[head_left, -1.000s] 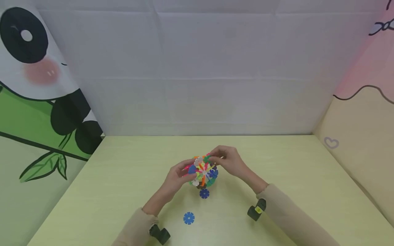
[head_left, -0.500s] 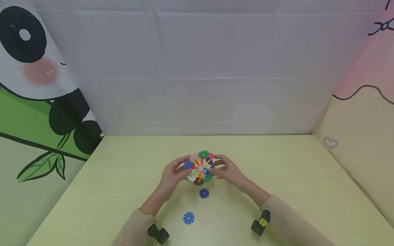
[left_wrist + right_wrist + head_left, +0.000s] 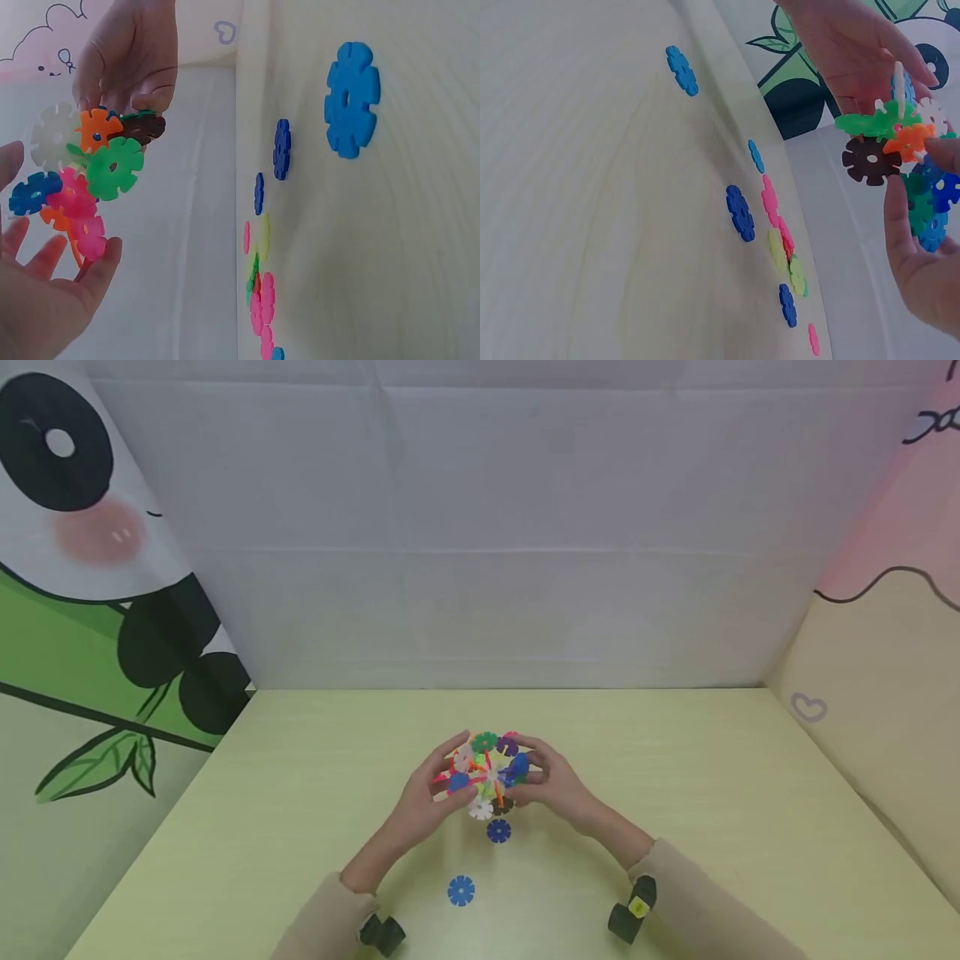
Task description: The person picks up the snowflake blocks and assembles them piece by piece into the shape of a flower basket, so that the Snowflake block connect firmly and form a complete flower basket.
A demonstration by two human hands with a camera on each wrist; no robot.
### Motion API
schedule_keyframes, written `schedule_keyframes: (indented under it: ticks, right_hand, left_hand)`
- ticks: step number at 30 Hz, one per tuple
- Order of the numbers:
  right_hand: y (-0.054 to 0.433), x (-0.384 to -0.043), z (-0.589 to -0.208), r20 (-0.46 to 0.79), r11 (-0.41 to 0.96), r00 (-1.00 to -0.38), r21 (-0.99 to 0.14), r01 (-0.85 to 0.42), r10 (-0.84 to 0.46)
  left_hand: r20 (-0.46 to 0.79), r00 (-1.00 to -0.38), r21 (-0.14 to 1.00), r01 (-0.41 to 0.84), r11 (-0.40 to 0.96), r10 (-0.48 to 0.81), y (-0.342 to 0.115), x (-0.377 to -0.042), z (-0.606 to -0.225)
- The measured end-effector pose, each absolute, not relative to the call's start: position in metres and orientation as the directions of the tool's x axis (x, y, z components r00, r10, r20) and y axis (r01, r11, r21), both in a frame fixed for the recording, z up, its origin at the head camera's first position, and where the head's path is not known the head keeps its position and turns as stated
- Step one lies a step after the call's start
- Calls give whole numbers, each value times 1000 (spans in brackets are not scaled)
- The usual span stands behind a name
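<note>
A ball-like cluster of multicoloured, flower-shaped notched plastic discs [image 3: 491,775] is held between both hands, raised above the pale yellow tabletop [image 3: 300,793]. The left hand [image 3: 422,800] grips its left side, fingers and thumb curved around it; the right hand [image 3: 561,791] grips the opposite side likewise. A loose dark-blue notched disc [image 3: 498,831] and a lighter blue notched disc [image 3: 461,891] lie nearer the person.
</note>
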State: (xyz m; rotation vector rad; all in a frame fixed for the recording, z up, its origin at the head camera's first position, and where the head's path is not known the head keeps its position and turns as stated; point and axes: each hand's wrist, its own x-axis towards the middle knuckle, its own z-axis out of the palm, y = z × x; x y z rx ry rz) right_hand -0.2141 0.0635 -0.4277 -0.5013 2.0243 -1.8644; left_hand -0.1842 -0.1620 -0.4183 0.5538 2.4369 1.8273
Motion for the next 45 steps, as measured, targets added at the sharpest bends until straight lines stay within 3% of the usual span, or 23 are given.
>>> schedule_keyframes:
  ticks: [7,14,24,28,34,45]
  right_hand:
    - [64,-214,-425,-33,104,-828,-994,-31,-560]
    - [65,-216,-425,-51,170,-811,-984,-60,-583]
    - [76,-251,-440,-19,470,-840,-836,-284,-542]
    - [72,-267,-453,-72,572,-869,-779,-258,-490]
    - [59,-273,-461,-182,671,-865,-711,-213,-467]
    - [50,-263,-452,-172,680,-861,-693,-241,-479]
  left_hand:
    - [197,-905,914,309,263,376,-162,-182,-417]
    - [213,-925,941,281,189,315,-165,-186,-425]
    - [101,-986,976,125,181,136,-193,-189,-418]
    - [61,-992,973,84,217,109,-204,-188,-418]
    - [41,-993,972,66,228,112,-214,-185,-419]
    - [2,-994,977,25,214,106,-220,-182,-418]
